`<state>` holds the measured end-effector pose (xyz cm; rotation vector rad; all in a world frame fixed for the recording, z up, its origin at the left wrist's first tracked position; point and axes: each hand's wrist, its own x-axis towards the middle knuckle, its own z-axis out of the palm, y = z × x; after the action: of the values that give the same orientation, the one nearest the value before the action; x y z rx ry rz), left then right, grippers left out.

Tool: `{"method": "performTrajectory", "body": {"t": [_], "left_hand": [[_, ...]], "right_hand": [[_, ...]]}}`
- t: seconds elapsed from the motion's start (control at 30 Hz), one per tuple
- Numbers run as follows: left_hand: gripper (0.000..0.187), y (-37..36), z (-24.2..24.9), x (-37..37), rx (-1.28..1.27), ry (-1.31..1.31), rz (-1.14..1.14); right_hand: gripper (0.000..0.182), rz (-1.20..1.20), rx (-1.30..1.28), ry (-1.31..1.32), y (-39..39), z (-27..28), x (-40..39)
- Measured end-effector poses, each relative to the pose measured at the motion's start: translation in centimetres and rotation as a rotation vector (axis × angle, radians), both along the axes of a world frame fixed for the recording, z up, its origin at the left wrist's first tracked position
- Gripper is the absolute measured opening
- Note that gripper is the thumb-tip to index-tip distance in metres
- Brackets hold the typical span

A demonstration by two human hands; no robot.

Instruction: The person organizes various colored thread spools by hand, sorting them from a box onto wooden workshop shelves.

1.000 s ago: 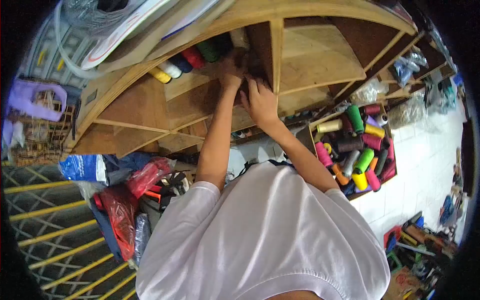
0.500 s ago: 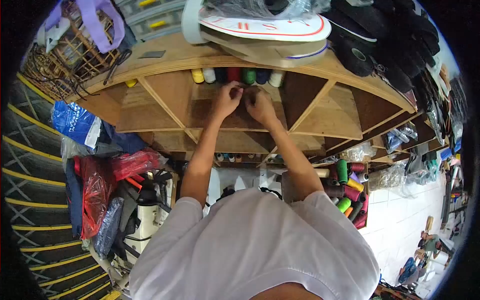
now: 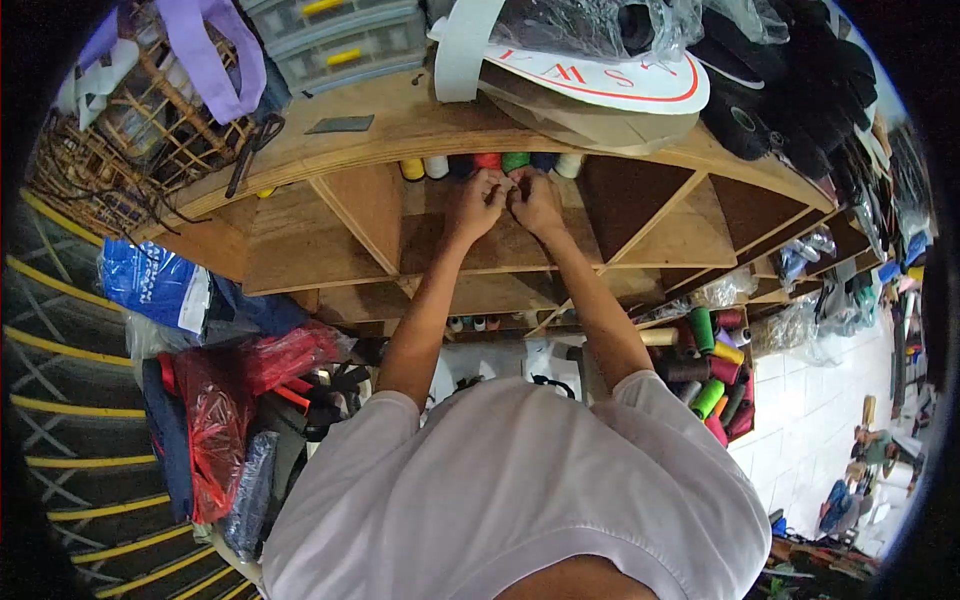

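Both hands reach into the middle compartment of a wooden shelf [image 3: 440, 240], close together in front of a row of thread spools. My left hand [image 3: 476, 208] is closed in a pinch just below the red spool [image 3: 487, 160]. Beside it, near the green spool [image 3: 516, 160], my right hand [image 3: 538, 208] has its fingers curled and pressed together. What the fingertips hold, if anything, is too small to make out. A yellow spool [image 3: 412, 170] and a white spool [image 3: 436, 167] stand to the left; a cream spool [image 3: 568, 166] stands at the right end.
On the shelf top lie scissors [image 3: 254, 152], white oval pieces with red lettering [image 3: 610, 78] and black material [image 3: 770, 90]. A wicker basket [image 3: 170, 125] and drawer boxes [image 3: 345, 50] are at the back left. Red plastic bags [image 3: 220, 410] hang left; a box of spools [image 3: 740, 420] stands right.
The view has shifted, so the shelf and hands appear further right. My hands are closer together, fingertips nearly meeting. The red spool looks brighter.
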<state>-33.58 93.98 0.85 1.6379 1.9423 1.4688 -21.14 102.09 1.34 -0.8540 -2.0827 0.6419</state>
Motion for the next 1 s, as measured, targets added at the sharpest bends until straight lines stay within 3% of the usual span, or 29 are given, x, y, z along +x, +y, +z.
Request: {"method": "performTrajectory", "body": {"t": [0.17, 0.3, 0.4, 0.47, 0.5, 0.53, 0.6, 0.67, 0.8, 0.87, 0.93, 0.97, 1.0], "left_hand": [[0.018, -0.3, -0.5, -0.5, 0.135, -0.051, 0.035], [0.01, -1.9, 0.8, 0.1, 0.007, -0.182, 0.047], [0.011, -3.3, 1.4, 0.8, -0.074, -0.076, 0.043], [0.015, -4.0, 1.4, 1.5, -0.03, 0.231, 0.045], [0.026, -4.9, 2.2, 1.9, -0.161, 0.161, -0.031], [0.026, -5.6, 2.2, 2.4, -0.153, 0.165, -0.037], [0.039, -7.0, 1.7, 3.5, -0.123, 0.503, 0.065], [0.049, -7.9, 1.3, 3.9, -0.205, 0.619, 0.066], [0.05, -11.8, 1.2, 5.8, -0.205, 0.656, 0.096], [0.052, -14.0, 1.8, 7.1, -0.22, 0.627, 0.066], [0.055, -15.9, 1.9, 8.5, -0.02, -0.028, -0.181], [0.062, -16.8, 1.2, 9.9, -0.071, -0.37, -0.165], [0.062, -16.4, -0.1, 11.2, -0.088, -0.378, -0.151]], "right_hand": [[0.024, -0.084, -0.014, -0.03, -0.4, 0.2, -0.1], [0.024, -0.092, 0.024, -0.055, -0.8, 0.3, 0.2], [0.026, -0.047, 0.134, -0.028, -1.3, 0.2, 0.4], [0.033, 0.012, 0.169, -0.117, -2.0, 0.4, 1.1], [0.036, -0.005, 0.219, -0.209, -3.3, 0.7, 1.6], [0.039, -0.023, 0.267, -0.303, -4.5, 0.9, 2.0], [0.044, -0.022, 0.3, -0.355, -6.0, 0.8, 3.2], [0.049, -0.017, 0.336, -0.4, -7.0, 0.8, 3.9], [0.055, -0.061, 0.331, -0.53, -10.4, 1.2, 6.0], [0.056, 0.134, 0.328, -0.503, -12.3, 1.4, 7.7], [0.057, 0.3, 0.178, -0.487, -13.9, 1.5, 9.2], [0.06, 0.322, -0.257, -0.187, -15.4, 2.8, 9.3], [0.064, 0.323, -0.688, 0.121, -17.0, 3.4, 9.2]]}}
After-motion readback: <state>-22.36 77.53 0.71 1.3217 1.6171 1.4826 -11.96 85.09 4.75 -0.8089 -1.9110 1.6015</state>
